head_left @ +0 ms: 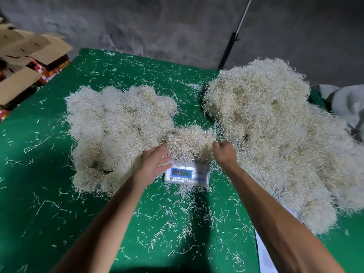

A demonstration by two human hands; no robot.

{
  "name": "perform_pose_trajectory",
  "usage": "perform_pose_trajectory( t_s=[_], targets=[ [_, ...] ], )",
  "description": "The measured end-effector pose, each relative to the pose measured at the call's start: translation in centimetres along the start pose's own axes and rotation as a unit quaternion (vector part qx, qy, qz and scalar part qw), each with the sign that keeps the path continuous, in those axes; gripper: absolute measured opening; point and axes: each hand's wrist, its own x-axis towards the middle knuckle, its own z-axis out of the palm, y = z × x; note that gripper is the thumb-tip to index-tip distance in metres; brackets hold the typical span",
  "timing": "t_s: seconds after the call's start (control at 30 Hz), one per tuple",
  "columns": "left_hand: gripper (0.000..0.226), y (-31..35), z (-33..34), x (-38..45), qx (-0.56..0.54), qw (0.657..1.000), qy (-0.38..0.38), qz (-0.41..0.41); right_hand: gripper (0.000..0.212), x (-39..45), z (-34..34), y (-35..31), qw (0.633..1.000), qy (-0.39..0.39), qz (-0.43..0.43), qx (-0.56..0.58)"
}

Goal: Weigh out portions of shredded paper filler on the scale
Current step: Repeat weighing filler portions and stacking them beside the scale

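A white digital scale (187, 175) with a blue display sits in the middle of the green table (39, 174). A clump of pale shredded paper (190, 141) lies on its platform. My left hand (155, 161) has straight fingers touching the clump's left side, over the scale's left corner. My right hand (223, 151) is at the clump's right edge with curled fingers that pinch a few strands. A heap of rounded paper portions (118, 133) lies to the left. A large loose pile of shredded paper (275, 134) lies to the right.
Loose paper strands are scattered all over the green cloth. Opened cardboard boxes (25, 62) stand beyond the table's left edge. A black and white pole (232, 40) leans at the back. Grey cloth (346, 105) lies at the far right. White paper sheets (264, 255) lie at bottom right.
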Motion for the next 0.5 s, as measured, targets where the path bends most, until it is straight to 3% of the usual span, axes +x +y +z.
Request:
perform_pose_trajectory(
  t_s=[0.17, 0.27, 0.37, 0.5],
  targets=[
    [0.051, 0.8, 1.0, 0.7, 0.014, 0.999, 0.033, -0.008, 0.037, 1.2, 0.0, 0.3, 1.0, 0.023, 0.005, -0.005],
    [0.058, 1.4, 1.9, 1.6, 0.099, 0.993, 0.069, -0.003, 0.049, 2.6, 0.4, -0.2, 0.998, 0.06, 0.006, 0.005],
    [0.073, 2.0, 3.0, 3.0, 0.175, 0.981, 0.081, 0.022, 0.054, 3.8, 1.3, -0.6, 0.997, 0.07, 0.015, 0.039],
    [0.107, 2.6, 5.3, 5.2, 0.299, 0.951, 0.072, 0.039, 0.064, 3.8, 3.2, -1.4, 0.995, 0.029, 0.018, 0.097]
  ],
)
